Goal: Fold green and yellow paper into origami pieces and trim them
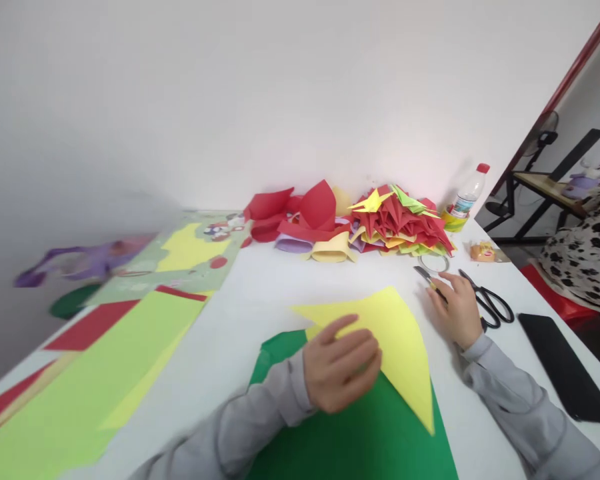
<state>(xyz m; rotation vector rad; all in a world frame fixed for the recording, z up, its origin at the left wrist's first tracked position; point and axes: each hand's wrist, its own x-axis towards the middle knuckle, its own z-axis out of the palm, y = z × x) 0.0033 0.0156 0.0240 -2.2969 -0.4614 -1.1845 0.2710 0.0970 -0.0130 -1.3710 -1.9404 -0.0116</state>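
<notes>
My left hand (343,367) is over a yellow paper piece (405,347) with pointed corners and a curved edge. Its fingers are loosely bent with gaps between them, and I see nothing in them. Beneath the yellow paper lies a large green sheet (360,437), partly covered by my left forearm. To the right, my right hand (457,310) has thumb and fingers closed around a craft knife (424,273), whose tip points up and left; the rest is partly hidden. Black-handled scissors (493,307) lie just beside that hand.
Folded red paper stars (405,223) and curled red paper shapes (317,207) line the wall. A bottle (467,197), a tape roll (435,262) and a small snack packet (483,252) stand right. A black phone-like slab (567,367) lies near the edge. Light-green sheets (115,360) spread left.
</notes>
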